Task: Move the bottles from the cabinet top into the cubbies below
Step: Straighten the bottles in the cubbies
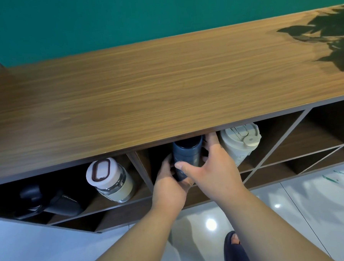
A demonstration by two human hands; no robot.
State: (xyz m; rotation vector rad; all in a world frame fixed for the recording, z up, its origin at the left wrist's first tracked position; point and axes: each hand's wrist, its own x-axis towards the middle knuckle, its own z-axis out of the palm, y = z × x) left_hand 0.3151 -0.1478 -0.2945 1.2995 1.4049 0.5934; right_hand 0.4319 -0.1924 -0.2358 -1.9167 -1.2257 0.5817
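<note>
Both hands close on the dark blue bottle [185,157] inside the middle cubby [147,167], just below frame centre. The left grip [170,182] wraps its lower side; the right grip [213,168] curls round from 3 o'clock, thumb across the front. A cream tumbler [240,144] stands at 3 o'clock of it, a white-lidded glass bottle [110,179] at 9 o'clock. The cabinet top [145,91] is wood, the wall [121,19] green, the floor [290,208] glossy tile.

The wooden cabinet [145,88] holds four bottles in its cubbies [283,144]; its top lies bare.
</note>
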